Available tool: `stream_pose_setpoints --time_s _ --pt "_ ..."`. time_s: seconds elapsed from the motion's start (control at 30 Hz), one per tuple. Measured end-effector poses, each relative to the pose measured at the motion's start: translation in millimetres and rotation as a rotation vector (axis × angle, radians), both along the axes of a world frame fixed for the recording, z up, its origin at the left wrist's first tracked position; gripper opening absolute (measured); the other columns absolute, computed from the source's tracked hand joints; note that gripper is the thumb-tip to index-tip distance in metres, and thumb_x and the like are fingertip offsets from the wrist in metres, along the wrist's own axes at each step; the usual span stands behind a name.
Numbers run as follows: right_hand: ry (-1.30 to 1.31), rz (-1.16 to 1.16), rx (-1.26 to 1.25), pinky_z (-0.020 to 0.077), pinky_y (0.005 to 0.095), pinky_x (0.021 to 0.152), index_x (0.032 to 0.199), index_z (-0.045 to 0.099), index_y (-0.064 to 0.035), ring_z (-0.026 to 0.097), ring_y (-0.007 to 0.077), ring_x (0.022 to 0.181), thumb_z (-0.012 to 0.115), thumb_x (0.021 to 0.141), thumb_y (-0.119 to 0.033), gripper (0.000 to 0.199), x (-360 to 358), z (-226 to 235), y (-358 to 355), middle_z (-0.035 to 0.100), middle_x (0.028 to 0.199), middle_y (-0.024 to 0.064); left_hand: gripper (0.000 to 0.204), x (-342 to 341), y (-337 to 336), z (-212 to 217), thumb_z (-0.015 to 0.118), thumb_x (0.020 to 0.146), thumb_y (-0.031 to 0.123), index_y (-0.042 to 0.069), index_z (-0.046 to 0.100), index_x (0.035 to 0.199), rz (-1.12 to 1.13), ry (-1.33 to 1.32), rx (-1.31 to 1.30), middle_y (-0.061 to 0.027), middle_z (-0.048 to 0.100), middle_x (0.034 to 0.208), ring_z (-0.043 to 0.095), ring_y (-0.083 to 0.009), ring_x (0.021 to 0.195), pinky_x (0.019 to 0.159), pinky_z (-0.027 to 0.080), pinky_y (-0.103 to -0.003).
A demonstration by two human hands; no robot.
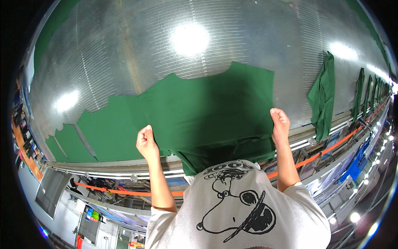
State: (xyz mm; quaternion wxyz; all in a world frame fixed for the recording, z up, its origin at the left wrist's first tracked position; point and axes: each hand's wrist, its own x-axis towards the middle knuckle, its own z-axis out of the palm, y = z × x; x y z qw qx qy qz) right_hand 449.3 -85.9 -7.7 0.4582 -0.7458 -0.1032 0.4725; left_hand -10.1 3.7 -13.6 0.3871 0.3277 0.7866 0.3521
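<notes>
A dark green cut fabric panel point(207, 99) lies spread on the long grey table in front of me. Its near part folds over the table edge and hangs down against my shirt. My left hand point(147, 143) is closed in a pinch on the panel at its lower left. At the right border, my right hand point(280, 124) pinches the same panel between thumb and fingers. The panel is held wide between both hands, and its middle is in shadow. More flat green panels point(112, 128) lie to the left, meeting or overlapping this one near my left hand.
The grey table point(273, 41) has rows of thin pale lines and bright light reflections. A crumpled green cloth piece point(325, 91) drapes over its edge at the right, with several more beyond. Along the near side runs an orange strip point(329, 151) below the table edge.
</notes>
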Motion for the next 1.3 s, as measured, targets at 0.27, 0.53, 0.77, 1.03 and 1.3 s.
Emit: stream_pose_setpoints --time_s 0.27,0.53,0.77,1.03,1.3 --pt "0.042 -0.004 0.028 0.0499 0.0226 0.077 0.105 0.068 -0.0010 0.061 0.0053 0.082 0.068 0.102 -0.015 0.014 -1 4 4 0.070 0.092 -0.0001 0.016 9 1 11 0.070 0.100 0.016 0.001 0.071 0.096 -0.007 -0.047 0.042 0.0071 0.059 0.076 0.046 -0.0007 0.068 0.061 0.036 -0.018" --pt "0.027 0.047 0.084 0.0511 0.0254 0.084 0.105 0.069 0.0006 0.064 0.0089 0.089 0.070 0.100 -0.018 0.019 6 2 -1 0.072 0.097 0.0028 0.024 13 4 13 0.072 0.099 0.025 0.002 0.070 0.095 -0.085 0.039 -0.007 0.0071 0.055 0.075 0.049 -0.0040 0.072 0.066 0.040 -0.021" --pt "0.060 0.138 0.091 0.0495 0.0260 0.089 0.114 0.066 0.0003 0.064 0.0092 0.093 0.069 0.101 -0.022 0.026 3 -10 -2 0.071 0.098 0.0027 0.052 45 32 57 0.069 0.094 0.026 0.001 0.057 0.139 -0.574 0.650 0.275 -0.0242 0.053 0.144 0.051 -0.0400 0.131 0.112 0.037 -0.049" --pt "-0.449 0.243 -0.004 0.0522 0.0348 0.094 0.135 0.056 0.0013 0.065 0.0229 0.107 0.072 0.096 -0.022 0.048 14 28 -29 0.064 0.129 0.0186 0.089 208 69 10 0.038 0.101 0.067 0.004 0.023 0.163 -1.316 0.778 0.306 -0.0200 0.020 0.169 0.013 -0.0324 0.159 0.128 0.007 -0.050" --pt "-0.743 0.419 0.109 0.0480 0.0432 0.104 0.131 0.060 0.0024 0.062 0.0350 0.119 0.069 0.095 -0.018 0.042 -25 81 28 0.062 0.132 0.0229 0.085 279 62 0 0.041 0.100 0.066 0.009 0.030 0.162 -1.356 0.623 0.510 -0.0191 0.024 0.168 0.018 -0.0322 0.157 0.128 0.011 -0.050"
